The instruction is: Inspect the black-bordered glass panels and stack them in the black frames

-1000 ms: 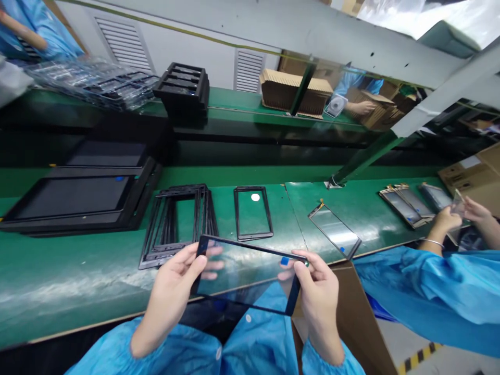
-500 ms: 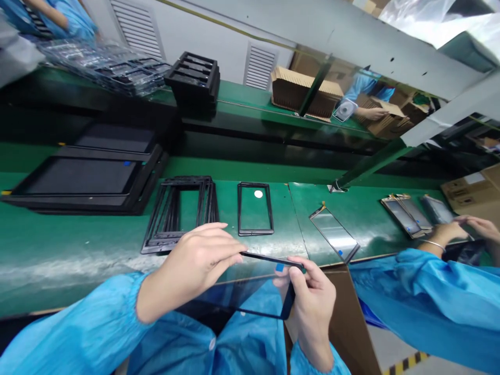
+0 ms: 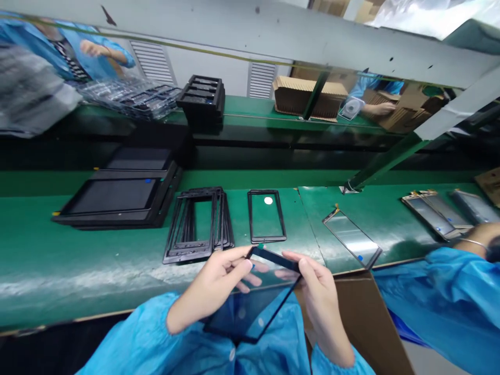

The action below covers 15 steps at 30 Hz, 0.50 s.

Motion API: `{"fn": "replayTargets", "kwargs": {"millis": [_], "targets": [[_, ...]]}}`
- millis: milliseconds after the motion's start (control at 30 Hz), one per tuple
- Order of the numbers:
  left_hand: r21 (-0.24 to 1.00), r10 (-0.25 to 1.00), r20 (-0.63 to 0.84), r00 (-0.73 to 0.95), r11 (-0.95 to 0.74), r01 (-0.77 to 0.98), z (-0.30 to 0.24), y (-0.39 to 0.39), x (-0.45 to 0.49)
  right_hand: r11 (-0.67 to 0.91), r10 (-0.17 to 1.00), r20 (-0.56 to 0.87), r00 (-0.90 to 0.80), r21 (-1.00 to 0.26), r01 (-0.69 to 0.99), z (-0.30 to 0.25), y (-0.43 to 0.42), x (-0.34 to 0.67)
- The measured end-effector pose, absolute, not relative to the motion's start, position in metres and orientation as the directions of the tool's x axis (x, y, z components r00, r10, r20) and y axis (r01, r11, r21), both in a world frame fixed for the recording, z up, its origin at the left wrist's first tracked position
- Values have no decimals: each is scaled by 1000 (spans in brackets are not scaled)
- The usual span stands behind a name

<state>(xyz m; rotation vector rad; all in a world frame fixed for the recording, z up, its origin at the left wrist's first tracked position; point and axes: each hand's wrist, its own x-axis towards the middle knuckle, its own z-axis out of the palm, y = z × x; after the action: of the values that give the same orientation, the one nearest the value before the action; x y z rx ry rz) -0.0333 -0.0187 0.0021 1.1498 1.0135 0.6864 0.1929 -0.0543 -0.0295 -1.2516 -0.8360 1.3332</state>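
Note:
My left hand (image 3: 213, 289) and my right hand (image 3: 320, 297) both grip a clear glass panel with a black border (image 3: 250, 310). Its far edge is pinched between my fingers, and the rest tilts down over my blue smock (image 3: 250, 354). Just beyond my left hand lies a stack of black open frames (image 3: 199, 226) on the green belt. A single black frame (image 3: 266, 216) with a white round spot lies beyond the held panel. A bare glass panel (image 3: 351, 238) lies to the right of it, past my right hand.
Dark flat panels in black trays (image 3: 113, 195) lie at left on the green bench (image 3: 78, 260). Gold-edged panels (image 3: 429, 216) lie at right, near a co-worker's blue sleeve (image 3: 449, 291) and braceleted wrist. A brown cardboard box (image 3: 363, 323) stands below the bench edge. A mirror above reflects the room.
The held panel has swung from nearly edge-on to tilted, its lower part hanging toward my body. My left hand has shifted toward the far edge. The co-worker's hands have left view at right.

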Motion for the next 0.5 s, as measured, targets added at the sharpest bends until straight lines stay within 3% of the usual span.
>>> {"fn": "replayTargets", "kwargs": {"millis": [200,500], "targets": [[911,887,-330,323,389,-136,-8,-30,-32,-164,953,-227,199,-942,-292,-43,-53,192],[907,888,-341,307,397,-141,-17,-33,-34,-79,968,-115,223,-983,-167,-23,-54,192]]}}
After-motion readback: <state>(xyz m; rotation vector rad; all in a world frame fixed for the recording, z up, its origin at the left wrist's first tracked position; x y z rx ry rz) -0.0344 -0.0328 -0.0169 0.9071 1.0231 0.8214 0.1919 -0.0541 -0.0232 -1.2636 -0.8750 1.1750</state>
